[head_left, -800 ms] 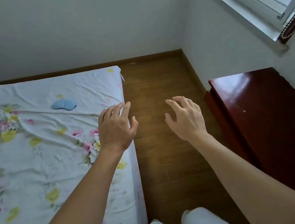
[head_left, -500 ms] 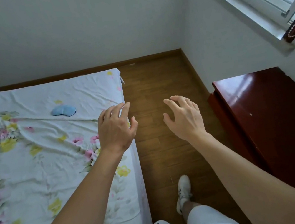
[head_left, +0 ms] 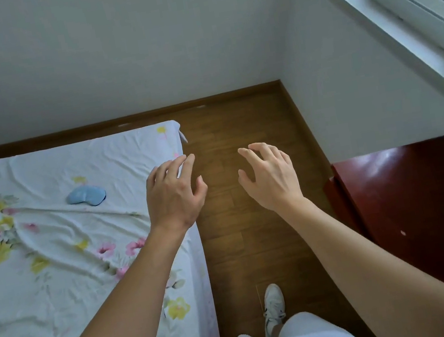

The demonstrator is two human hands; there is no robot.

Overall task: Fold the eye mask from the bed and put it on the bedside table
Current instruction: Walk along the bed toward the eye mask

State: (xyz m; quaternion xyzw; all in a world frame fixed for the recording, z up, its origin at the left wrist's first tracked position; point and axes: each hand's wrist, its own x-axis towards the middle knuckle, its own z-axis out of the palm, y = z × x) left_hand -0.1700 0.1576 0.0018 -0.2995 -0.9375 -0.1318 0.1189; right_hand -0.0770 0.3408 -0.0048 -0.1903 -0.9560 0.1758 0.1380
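Both hands are raised in front of the body with fingers spread and slightly curled, holding nothing. The left hand (head_left: 174, 195) hovers over the right edge of the bed (head_left: 58, 284), the right hand (head_left: 271, 177) over the wooden floor (head_left: 255, 236) between the bed and the dark red bedside table (head_left: 424, 193). The light blue eye mask (head_left: 86, 196) lies unfolded on the floral sheet toward the far end of the bed, well apart from the left hand. Compared with a moment ago, the view has tilted up and forward: more of the far wall shows, the bed's far edge sits lower in the picture, and a white shoe (head_left: 272, 307) has stepped forward on the floor, while each grip has stayed spread and empty
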